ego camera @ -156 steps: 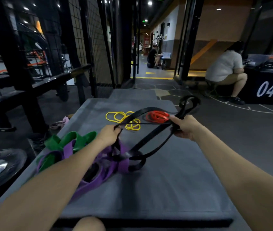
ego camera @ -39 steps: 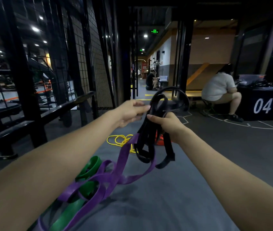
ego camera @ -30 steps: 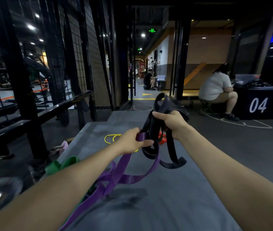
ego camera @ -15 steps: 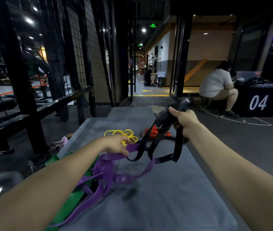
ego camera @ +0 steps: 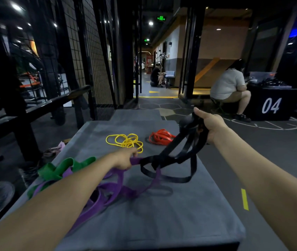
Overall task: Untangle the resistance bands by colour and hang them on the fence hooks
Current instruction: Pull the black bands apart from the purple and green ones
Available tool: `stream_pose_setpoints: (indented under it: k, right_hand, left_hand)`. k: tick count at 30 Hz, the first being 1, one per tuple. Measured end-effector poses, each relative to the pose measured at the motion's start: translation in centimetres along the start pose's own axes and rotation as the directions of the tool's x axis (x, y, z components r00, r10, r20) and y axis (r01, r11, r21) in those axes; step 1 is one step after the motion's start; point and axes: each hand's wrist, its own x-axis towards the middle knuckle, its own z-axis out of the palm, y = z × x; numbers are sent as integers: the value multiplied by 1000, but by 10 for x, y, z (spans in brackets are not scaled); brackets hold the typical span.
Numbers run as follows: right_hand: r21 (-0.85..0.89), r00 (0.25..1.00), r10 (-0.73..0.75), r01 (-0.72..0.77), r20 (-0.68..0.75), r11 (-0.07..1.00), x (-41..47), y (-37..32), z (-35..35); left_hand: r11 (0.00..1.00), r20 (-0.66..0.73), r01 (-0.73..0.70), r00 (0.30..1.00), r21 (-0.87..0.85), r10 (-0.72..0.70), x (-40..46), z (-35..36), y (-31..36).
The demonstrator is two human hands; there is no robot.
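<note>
The green band [ego camera: 60, 171] lies at the grey mat's [ego camera: 162, 223] left edge, tangled with the purple band [ego camera: 118, 185]. The left hand [ego camera: 124, 159] pinches the purple band low over the mat. From there the black bands [ego camera: 178, 156] run up and right, taut in part, to the right hand [ego camera: 211, 125], fingers curled round their bunched end. Yellow [ego camera: 126, 141] and red [ego camera: 160, 137] bands lie farther back.
</note>
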Motion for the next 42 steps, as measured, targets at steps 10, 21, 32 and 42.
stream_pose_setpoints:
  k: [10,21,32,42]
  right_hand:
    - [-412,1000,-26,23,-3,911,-7,48,-22]
    - [-615,957,167,-281,-237,737,-8,162,-90]
    - [-629,979,127,-199,-158,751,-10,185,-110]
    - [-506,923,-43,-170,-383,846,-13,168,-162]
  left_hand:
    - [948,-272,231,948,218,-168,-9,1,-43]
    - [878,-206,355,931,321,-301,-20,57,-68]
    - [967,-250,54,968,249,10,-5,90,-23]
    - [999,-211,16,977,-42,-24,21,121,8]
